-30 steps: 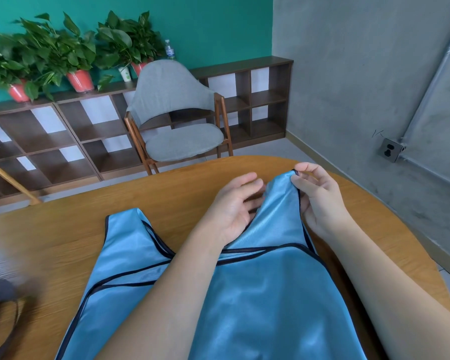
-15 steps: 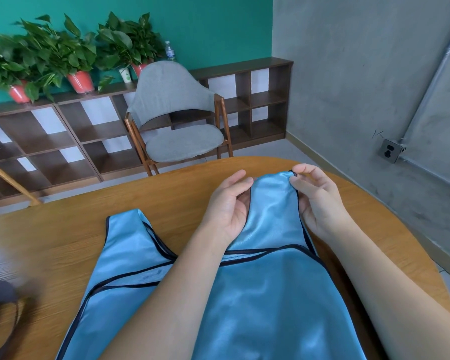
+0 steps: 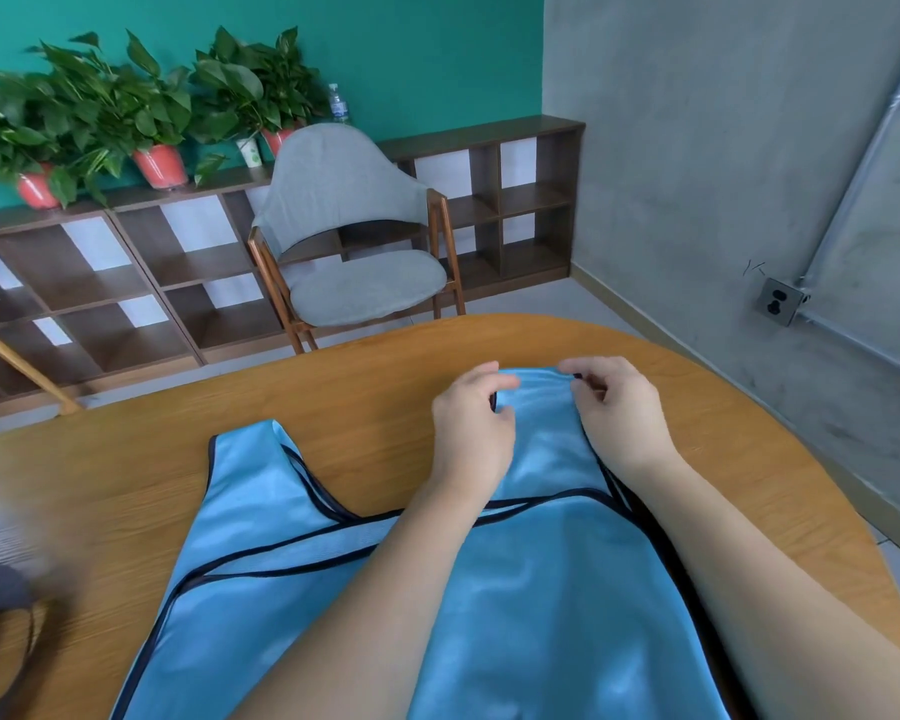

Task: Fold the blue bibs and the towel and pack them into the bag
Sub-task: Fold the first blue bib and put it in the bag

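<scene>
On the table's [image 3: 333,387] far right part, both hands meet at one shoulder strap of a blue bib [image 3: 541,589]. Left hand [image 3: 471,433] pinches the strap's left edge, fingers curled; right hand [image 3: 617,413] pinches its right corner. A second ago the left fingers lay flatter on the cloth (now they curl). Shiny, dark-trimmed, the bib lies flat, reaching the near edge.
</scene>
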`<state>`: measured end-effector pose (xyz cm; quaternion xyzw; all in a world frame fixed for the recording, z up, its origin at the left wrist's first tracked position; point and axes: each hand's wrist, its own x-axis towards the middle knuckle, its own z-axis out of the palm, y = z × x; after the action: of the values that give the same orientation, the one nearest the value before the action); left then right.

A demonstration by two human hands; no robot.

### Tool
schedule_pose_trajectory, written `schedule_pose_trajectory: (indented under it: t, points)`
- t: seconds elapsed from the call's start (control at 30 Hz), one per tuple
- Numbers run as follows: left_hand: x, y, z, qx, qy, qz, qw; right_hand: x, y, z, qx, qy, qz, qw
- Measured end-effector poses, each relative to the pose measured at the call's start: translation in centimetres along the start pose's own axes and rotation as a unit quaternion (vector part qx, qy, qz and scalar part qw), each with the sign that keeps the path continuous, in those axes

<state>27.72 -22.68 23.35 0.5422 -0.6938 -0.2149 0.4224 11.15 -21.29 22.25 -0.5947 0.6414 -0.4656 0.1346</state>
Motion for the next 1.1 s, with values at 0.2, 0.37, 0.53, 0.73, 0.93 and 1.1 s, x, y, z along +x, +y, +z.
schedule_pose_trajectory:
  t: [0.2, 0.37, 0.53, 0.73, 0.93, 1.1]
  points:
    - [-0.1, -0.7, -0.5, 0.301, -0.172, 0.04, 0.937, -0.3, 0.4, -0.1, -0.261, -0.105, 0.033, 0.959]
    - [-0.3, -0.4, -1.1, 0.363, -0.256, -0.026, 0.896, -0.3, 0.1, 0.2, -0.321, -0.172, 0.015, 0.931]
    - [-1.9, 0.2, -5.6, 0.308, -0.289, -0.039, 0.906, -1.7, -1.4, -2.3, -0.092, -0.14, 0.026, 0.985]
    - [-7.2, -2.9, -16.7, 0.225, -0.254, 0.015, 0.941, -6.2, -5.8, -7.3, -0.011, -0.197, -0.014, 0.98]
    - [-11.5, -6.6, -24.2, 0.221, -0.201, -0.024, 0.954, -8.6, -7.9, -5.7, -0.131, -0.319, -0.067, 0.936]
    - [-12.6, -8.2, -25.9, 0.19, -0.22, -0.091, 0.953, -8.8, -8.0, -3.8, -0.269, -0.332, -0.082, 0.901]
